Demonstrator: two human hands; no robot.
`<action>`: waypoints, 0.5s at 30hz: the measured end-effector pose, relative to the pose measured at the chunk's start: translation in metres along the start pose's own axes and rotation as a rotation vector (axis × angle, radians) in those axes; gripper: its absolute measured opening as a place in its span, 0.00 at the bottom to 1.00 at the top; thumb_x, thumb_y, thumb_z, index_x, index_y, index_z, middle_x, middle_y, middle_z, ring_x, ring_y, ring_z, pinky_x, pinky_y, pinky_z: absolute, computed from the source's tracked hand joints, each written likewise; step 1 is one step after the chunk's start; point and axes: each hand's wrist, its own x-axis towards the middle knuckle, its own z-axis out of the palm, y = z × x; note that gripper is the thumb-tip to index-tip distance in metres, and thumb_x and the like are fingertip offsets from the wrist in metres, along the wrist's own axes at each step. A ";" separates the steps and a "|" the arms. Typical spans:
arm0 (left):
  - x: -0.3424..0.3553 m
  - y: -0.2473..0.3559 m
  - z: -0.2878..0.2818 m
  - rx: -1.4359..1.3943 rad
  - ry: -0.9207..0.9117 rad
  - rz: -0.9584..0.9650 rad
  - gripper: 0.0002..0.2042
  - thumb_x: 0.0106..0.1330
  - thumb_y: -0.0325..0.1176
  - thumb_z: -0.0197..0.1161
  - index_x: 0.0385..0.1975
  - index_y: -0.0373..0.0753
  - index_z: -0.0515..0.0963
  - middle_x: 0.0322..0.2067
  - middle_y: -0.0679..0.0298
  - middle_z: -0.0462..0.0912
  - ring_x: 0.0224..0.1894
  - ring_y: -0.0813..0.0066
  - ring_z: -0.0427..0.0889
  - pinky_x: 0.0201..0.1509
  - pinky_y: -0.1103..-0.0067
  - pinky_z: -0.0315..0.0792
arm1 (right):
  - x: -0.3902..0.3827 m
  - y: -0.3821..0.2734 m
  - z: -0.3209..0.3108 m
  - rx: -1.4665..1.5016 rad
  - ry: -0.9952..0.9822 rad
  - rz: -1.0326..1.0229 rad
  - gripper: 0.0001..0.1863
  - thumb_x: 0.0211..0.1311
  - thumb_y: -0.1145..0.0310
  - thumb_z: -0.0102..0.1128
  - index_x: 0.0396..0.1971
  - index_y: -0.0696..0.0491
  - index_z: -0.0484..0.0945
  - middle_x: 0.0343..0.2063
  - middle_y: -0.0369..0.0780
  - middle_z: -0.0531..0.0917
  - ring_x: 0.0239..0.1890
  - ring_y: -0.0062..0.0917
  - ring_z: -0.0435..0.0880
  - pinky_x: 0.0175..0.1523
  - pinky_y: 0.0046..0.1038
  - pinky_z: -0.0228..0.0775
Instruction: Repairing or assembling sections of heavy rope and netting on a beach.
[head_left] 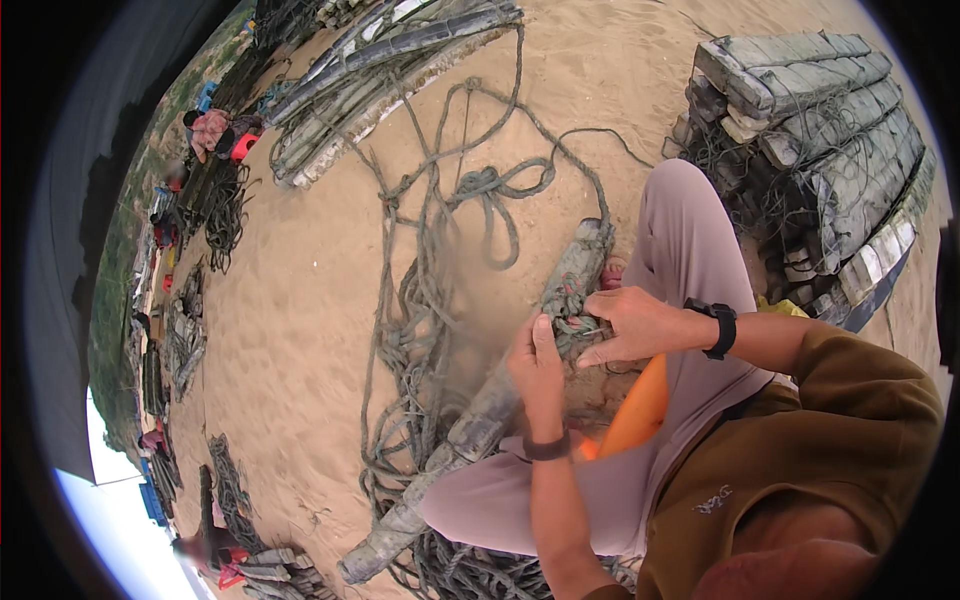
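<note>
Rope (568, 296), a grey-green clump flecked with red, sits knotted on or against the upper part of a long grey pole (478, 432), near the middle of our view and between the person's two hands. The left hand (538, 375) is partly closed beside the clump, thumb raised; its fingertips are hidden, so we cannot tell how firmly it holds. The right hand (645, 322) is half open at the other side, forefinger touching the rope and thumb spread below; we cannot tell whether it grips a strand.

We judge the rope light, flexible and rough, stiffer where knotted, and unlikely to break or slip. Its loose strands offer the best hold, pinched between thumb and finger close to the knot. The pole looks rigid and more awkward to shift, better taken around its middle.

Around the clump, room is tight on the right: a raised knee (690, 225), a bare foot (613, 272) and an orange object (638, 408) stand close. The pole slants down to the lower left, passing beside the folded leg (515, 505). Left of it, tangled lines (405, 345) could snag a moving end. Beyond them we find open sand (300, 350); stacked blocks (850, 130) bound the upper right.
</note>
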 end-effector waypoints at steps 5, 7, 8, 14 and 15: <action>-0.006 0.012 -0.001 0.216 -0.066 0.206 0.16 0.65 0.35 0.63 0.44 0.27 0.78 0.32 0.63 0.81 0.35 0.80 0.74 0.42 0.81 0.70 | 0.003 0.003 0.002 -0.134 -0.163 0.254 0.28 0.53 0.50 0.67 0.14 0.62 0.73 0.14 0.51 0.74 0.18 0.44 0.76 0.25 0.40 0.66; -0.005 0.012 0.002 0.124 -0.049 0.128 0.15 0.66 0.35 0.63 0.42 0.27 0.79 0.30 0.65 0.79 0.33 0.81 0.73 0.40 0.82 0.69 | -0.006 0.009 0.011 -0.147 -0.102 0.133 0.27 0.53 0.52 0.67 0.14 0.61 0.72 0.14 0.49 0.74 0.18 0.42 0.75 0.24 0.38 0.66; -0.005 0.013 0.002 0.032 -0.036 0.050 0.15 0.66 0.36 0.63 0.40 0.27 0.79 0.28 0.67 0.78 0.31 0.82 0.71 0.38 0.82 0.68 | -0.011 0.011 0.015 -0.160 -0.038 0.014 0.25 0.54 0.54 0.67 0.13 0.60 0.71 0.14 0.47 0.73 0.17 0.39 0.75 0.23 0.37 0.65; 0.004 -0.005 -0.001 -0.032 0.057 -0.166 0.17 0.66 0.37 0.63 0.17 0.33 0.73 0.18 0.76 0.62 0.25 0.87 0.58 0.28 0.83 0.54 | -0.009 0.004 0.023 -0.287 0.120 -0.362 0.18 0.53 0.64 0.68 0.15 0.56 0.69 0.16 0.41 0.69 0.16 0.34 0.73 0.21 0.33 0.65; 0.004 -0.006 -0.002 -0.035 0.059 -0.167 0.17 0.66 0.37 0.63 0.17 0.33 0.73 0.18 0.76 0.62 0.25 0.87 0.58 0.28 0.83 0.54 | -0.008 0.005 0.024 -0.289 0.116 -0.363 0.18 0.53 0.64 0.68 0.15 0.56 0.69 0.16 0.41 0.69 0.16 0.34 0.73 0.21 0.33 0.65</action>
